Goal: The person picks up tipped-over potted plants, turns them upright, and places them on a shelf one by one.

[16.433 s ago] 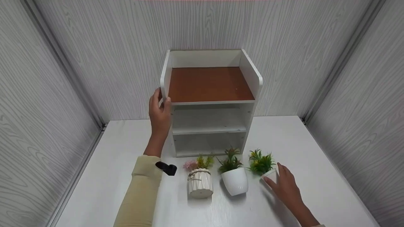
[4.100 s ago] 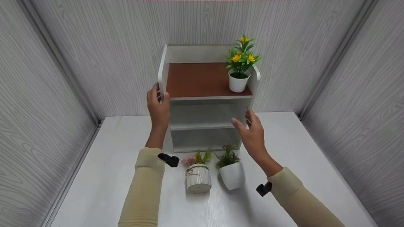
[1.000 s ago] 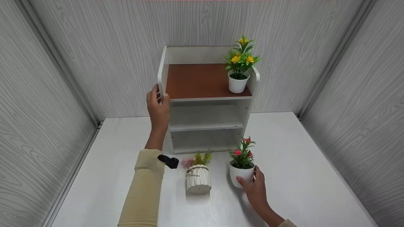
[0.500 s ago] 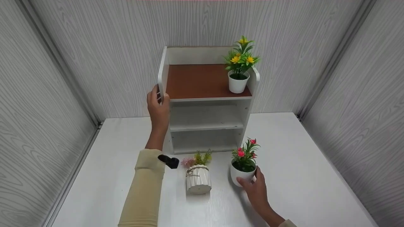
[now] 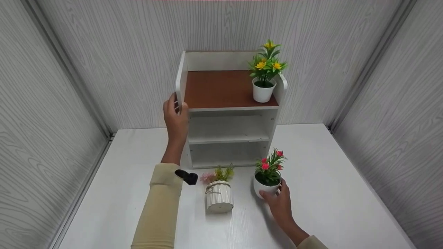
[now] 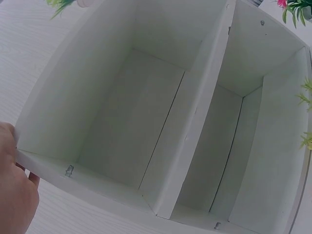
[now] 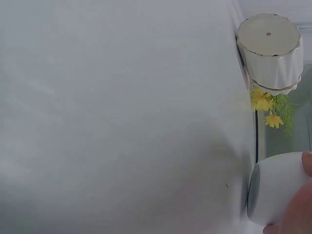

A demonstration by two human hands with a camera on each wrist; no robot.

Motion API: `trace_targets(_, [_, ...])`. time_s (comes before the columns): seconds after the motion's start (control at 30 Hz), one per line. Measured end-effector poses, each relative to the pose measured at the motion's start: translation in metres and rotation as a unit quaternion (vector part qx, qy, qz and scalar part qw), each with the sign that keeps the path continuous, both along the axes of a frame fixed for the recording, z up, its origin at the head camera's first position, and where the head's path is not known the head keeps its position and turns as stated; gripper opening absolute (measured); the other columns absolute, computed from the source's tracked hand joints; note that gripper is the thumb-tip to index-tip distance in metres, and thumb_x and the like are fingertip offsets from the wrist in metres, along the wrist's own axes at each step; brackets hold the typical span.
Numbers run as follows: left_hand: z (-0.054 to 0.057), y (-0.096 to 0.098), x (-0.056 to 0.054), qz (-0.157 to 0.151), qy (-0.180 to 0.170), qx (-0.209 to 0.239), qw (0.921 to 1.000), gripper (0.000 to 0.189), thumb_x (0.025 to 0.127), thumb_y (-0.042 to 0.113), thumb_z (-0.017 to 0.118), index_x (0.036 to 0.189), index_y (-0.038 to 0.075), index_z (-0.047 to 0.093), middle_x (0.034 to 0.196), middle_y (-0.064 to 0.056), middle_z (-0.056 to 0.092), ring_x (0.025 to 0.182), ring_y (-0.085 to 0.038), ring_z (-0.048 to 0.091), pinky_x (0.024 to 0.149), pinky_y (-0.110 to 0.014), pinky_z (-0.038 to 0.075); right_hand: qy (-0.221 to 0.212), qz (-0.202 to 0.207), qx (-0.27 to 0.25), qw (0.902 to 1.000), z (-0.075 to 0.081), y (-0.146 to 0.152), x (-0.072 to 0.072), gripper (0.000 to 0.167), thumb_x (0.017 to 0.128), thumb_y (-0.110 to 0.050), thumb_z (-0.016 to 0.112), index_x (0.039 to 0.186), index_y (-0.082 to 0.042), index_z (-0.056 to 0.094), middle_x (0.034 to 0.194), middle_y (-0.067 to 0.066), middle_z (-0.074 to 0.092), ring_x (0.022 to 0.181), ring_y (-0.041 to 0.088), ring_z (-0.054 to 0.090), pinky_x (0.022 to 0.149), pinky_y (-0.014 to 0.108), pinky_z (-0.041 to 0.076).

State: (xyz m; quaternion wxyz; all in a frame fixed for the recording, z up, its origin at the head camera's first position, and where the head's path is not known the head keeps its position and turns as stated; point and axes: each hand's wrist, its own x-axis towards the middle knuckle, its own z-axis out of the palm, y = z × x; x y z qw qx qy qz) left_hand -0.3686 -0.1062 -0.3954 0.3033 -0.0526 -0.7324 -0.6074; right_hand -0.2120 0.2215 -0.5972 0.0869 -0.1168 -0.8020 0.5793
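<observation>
My left hand (image 5: 176,121) grips the left side panel of a small white shelf unit (image 5: 228,141) with a brown top; the left wrist view shows the same hand (image 6: 17,195) at the unit's edge. Low in front, my right hand (image 5: 281,205) holds a smooth white flowerpot (image 5: 264,188) with red-pink flowers, thumb on its near side. The pot stands nearly upright; whether its base (image 7: 253,192) touches the table is unclear. Left of it, a ribbed white flowerpot (image 5: 219,197) tied with twine lies on its side, flowers toward the shelf.
A yellow-flowered potted plant (image 5: 263,92) stands at the right end of the brown top. Two lower compartments open toward me. Grey wood-grain panels (image 5: 148,52) enclose the white table (image 5: 131,186) at the back and both sides.
The yellow-flowered plant went from the table to the shelf top. My right hand then took hold of the lying red-flowered pot and turned it upright; lately it moves only slightly. The left hand stays.
</observation>
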Motion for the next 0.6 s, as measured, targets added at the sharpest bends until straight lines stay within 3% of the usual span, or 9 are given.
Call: trace_targets(0.6, [0.0003,0.0018,0.0002,0.004,0.007,-0.006,0.9999,0.052,0.104,0.028,0.049,0.153,0.011,0.039,0.139,-0.008,0.047,0.129,-0.018,0.050,0.111,-0.036,0.044,0.069,0.024,0.031,0.9968,-0.0099,-0.0028,-0.0014,0.096,0.081,-0.018,0.086,0.155,-0.007,0.026,0.152,0.016,0.035,0.145,0.032,0.033,0.118,0.056,0.032])
